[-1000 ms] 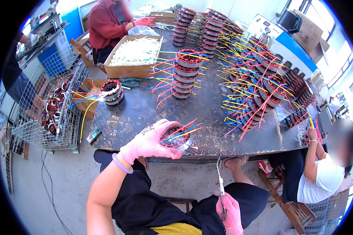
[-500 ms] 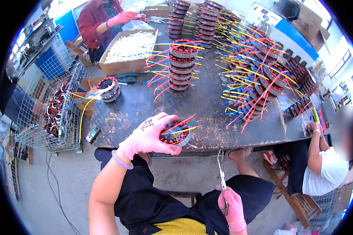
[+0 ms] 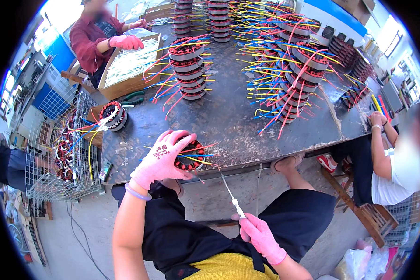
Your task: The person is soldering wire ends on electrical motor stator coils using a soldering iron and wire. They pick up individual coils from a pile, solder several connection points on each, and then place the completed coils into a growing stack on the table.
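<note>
A round motor stator (image 3: 201, 152) with red and black windings rests at the table's front edge. My left hand (image 3: 157, 161), in a pink glove, is closed around its left side and hides much of it. Red, blue and yellow leads (image 3: 203, 156) stick out to the right. In its pink glove, my right hand (image 3: 262, 237) grips a thin metal rod tool (image 3: 237, 206) with a white section. The tool points up and left, its tip close to the stator's lower right; whether it touches a lead I cannot tell.
Stacked stators (image 3: 187, 70) with wires stand mid-table, and more (image 3: 297, 74) crowd the right. A short stator stack (image 3: 113, 115) sits left, near a wire basket (image 3: 60, 175). Behind is a carton of white sleeves (image 3: 131, 63). One co-worker (image 3: 86, 42) works far left, another (image 3: 401, 163) sits right.
My right hand has raised the rod tool up and left, bringing its tip from below the table edge to beside the stator. My left hand still holds the stator. The whole view has shifted.
</note>
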`<state>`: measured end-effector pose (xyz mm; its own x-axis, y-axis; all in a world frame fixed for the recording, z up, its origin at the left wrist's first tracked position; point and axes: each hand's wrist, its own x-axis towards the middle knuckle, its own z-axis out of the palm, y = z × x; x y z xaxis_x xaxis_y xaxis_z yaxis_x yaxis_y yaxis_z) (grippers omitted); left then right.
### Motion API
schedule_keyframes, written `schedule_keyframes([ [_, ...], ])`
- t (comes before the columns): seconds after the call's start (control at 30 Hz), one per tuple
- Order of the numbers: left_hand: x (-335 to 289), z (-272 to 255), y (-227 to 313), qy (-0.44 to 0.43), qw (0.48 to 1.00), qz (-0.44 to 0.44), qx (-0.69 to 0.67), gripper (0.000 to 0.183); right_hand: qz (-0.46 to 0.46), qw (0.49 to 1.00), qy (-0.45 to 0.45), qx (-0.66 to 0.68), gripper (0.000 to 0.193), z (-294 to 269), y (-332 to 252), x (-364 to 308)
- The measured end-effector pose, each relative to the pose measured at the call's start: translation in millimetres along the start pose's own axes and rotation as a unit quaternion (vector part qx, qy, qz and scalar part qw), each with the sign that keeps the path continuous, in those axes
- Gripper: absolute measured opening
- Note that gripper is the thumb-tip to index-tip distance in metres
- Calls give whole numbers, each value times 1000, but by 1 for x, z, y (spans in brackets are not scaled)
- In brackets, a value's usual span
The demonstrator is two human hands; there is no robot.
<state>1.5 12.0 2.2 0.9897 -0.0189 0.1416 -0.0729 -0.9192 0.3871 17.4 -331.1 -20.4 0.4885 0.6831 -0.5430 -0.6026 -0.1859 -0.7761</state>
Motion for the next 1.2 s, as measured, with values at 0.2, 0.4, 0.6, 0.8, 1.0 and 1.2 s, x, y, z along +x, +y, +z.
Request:
schedule_keyframes([
  [0.2,0,-4,0,-21,1000,-3,9,94,9,999,3,-34,33,4,-3,5],
  [0.4,3,-2,-1,-23,1000,5,-4,94,0,999,-9,-53,35,3,-1,8],
  [0.6,1,0,3,-14,1000,-28,1,99,-6,997,-15,-77,35,2,0,10],
  [0.8,0,2,-1,-6,1000,-15,-2,100,-4,997,-19,-76,35,5,2,11],
  [1.0,1,2,-4,-3,1000,1,-6,99,-5,997,-13,-80,34,8,-4,5],
  [1.2,2,1,-1,-5,1000,-1,-2,97,-13,994,-10,-104,34,5,-3,7],
])
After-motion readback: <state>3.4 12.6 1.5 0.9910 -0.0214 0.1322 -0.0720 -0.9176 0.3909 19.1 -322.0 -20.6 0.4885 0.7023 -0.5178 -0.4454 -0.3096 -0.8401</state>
